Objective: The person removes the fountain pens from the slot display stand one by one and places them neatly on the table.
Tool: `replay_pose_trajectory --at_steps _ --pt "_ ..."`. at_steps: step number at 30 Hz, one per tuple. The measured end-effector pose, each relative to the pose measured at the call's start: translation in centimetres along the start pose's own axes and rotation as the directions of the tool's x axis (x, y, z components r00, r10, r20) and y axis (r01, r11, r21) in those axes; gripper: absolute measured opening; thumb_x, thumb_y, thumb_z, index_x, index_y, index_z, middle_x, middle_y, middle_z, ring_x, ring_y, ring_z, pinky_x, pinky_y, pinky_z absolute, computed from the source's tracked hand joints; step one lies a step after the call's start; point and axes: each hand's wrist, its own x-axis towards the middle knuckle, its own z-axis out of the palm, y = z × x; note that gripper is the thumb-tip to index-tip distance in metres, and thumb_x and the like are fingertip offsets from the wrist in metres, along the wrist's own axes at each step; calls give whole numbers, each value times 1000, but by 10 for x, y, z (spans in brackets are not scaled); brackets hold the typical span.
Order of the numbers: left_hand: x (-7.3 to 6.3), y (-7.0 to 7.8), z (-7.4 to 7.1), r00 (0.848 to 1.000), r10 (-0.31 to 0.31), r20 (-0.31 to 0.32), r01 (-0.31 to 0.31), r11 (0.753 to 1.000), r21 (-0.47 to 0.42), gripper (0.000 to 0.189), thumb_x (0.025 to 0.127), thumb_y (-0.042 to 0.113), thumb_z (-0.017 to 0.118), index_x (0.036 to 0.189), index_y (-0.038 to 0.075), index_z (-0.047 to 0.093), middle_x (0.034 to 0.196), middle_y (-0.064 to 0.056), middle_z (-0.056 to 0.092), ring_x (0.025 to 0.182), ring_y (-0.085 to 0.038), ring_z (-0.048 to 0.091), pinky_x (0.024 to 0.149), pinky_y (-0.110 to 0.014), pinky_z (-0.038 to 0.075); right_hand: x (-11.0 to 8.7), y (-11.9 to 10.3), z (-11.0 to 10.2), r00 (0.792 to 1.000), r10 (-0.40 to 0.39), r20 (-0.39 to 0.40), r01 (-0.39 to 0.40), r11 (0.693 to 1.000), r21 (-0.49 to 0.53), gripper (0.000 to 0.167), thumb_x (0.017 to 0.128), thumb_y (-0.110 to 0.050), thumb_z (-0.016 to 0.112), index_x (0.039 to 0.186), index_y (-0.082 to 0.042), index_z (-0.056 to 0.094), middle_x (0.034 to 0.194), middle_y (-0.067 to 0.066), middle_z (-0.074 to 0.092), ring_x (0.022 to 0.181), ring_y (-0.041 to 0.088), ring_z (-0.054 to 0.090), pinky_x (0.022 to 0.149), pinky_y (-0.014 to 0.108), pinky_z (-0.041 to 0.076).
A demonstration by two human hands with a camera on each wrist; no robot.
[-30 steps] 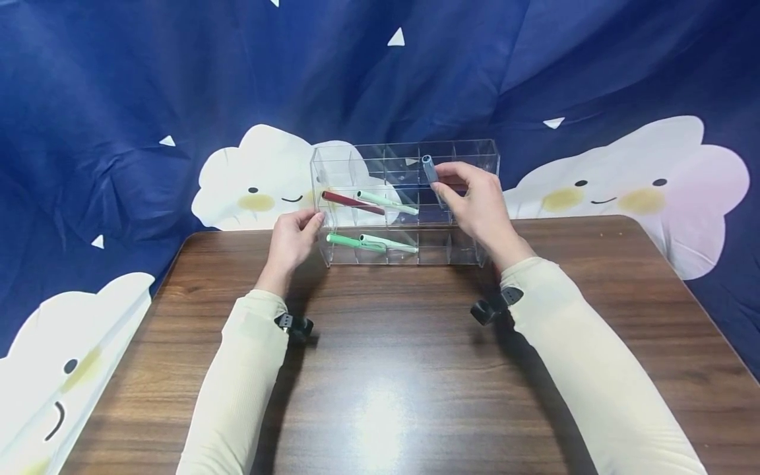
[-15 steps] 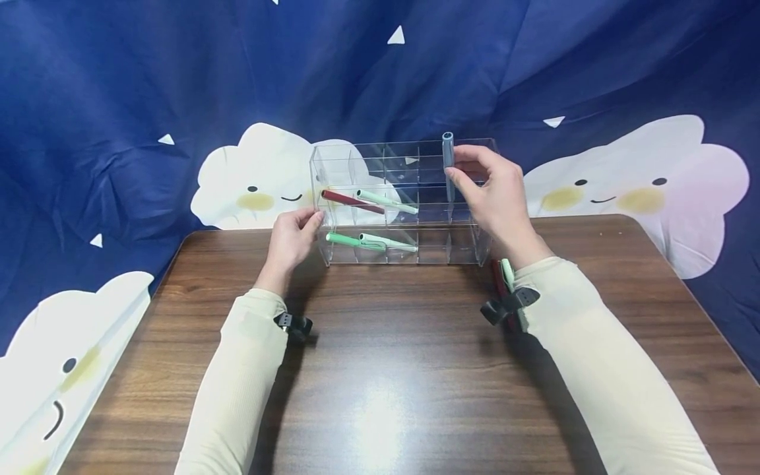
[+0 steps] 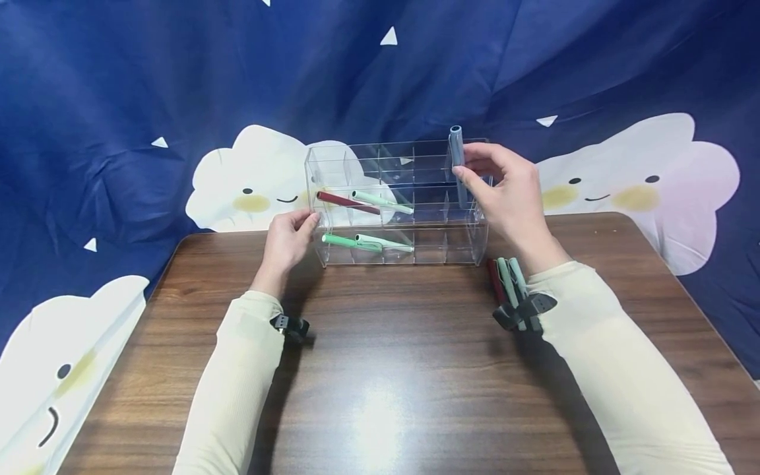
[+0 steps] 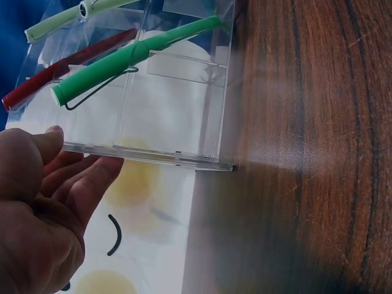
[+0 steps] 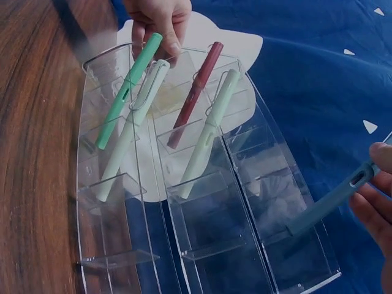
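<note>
A clear plastic organizer (image 3: 371, 264) with small compartments stands at the back of the table. My left hand (image 3: 287, 241) holds its left side edge, thumb in front and fingers behind. Between thumb and fingers my right hand (image 3: 507, 188) pinches a blue-grey pen (image 3: 456, 148), nearly upright at the organizer's upper right. In the right wrist view the pen's lower end (image 5: 297, 228) overlaps the end compartment of the top row. A dark red pen (image 3: 347, 202) and a pale green pen (image 3: 386, 201) lean in the middle row; a green pen (image 4: 101, 70) and another pale green pen (image 5: 131, 135) lean below.
Several pens (image 3: 505, 280) lie on the wooden table (image 3: 380, 343) right of the organizer, partly hidden by the right wrist camera (image 3: 522, 310). A dark blue cloth (image 3: 356, 72) with white clouds hangs close behind the organizer.
My right hand has moved right and slightly up with the blue-grey pen, which now stands straighter. The pens on the table have come into view beside the right sleeve. The left hand keeps its hold.
</note>
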Motion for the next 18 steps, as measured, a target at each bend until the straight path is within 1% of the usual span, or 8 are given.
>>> replay_pose_trajectory --at_steps 3,7,10,14,18 --pt "0 0 0 1000 0 2 0 1000 -4 34 111 22 62 132 -3 73 118 -26 79 97 -34 74 69 -15 51 -3 1 -5 1000 12 -1 -12 1000 1 27 96 -5 81 122 3 77 108 18 80 83 -11 66 87 13 52" --pt "-1 0 0 1000 12 -2 -12 1000 -10 34 111 22 62 130 -3 74 117 -26 79 96 -34 75 68 -13 51 -8 4 -12 999 38 -4 -38 999 -29 30 96 -7 82 124 1 77 108 14 78 84 -11 66 86 11 52" --pt "-1 0 0 1000 21 -7 -21 1000 -6 33 111 22 63 129 -3 75 115 -25 80 94 -34 75 67 -13 50 -12 8 -18 998 59 -8 -60 997 -44 31 95 -7 83 125 0 76 104 3 76 84 -10 65 84 10 51" --pt "-1 -1 0 999 31 -13 -31 1000 2 32 111 21 63 128 -2 76 113 -25 80 91 -33 75 68 -13 50 -17 14 -24 998 60 -17 -61 998 -32 32 95 -5 83 126 2 76 99 -17 69 83 -9 66 83 9 52" --pt "-1 0 0 1000 21 -8 -21 1000 -2 33 111 22 62 130 -2 75 116 -25 79 95 -32 75 70 -15 52 -21 18 -30 998 52 -22 -53 998 -45 32 94 -4 84 125 2 77 95 -26 67 82 -9 65 80 8 52"
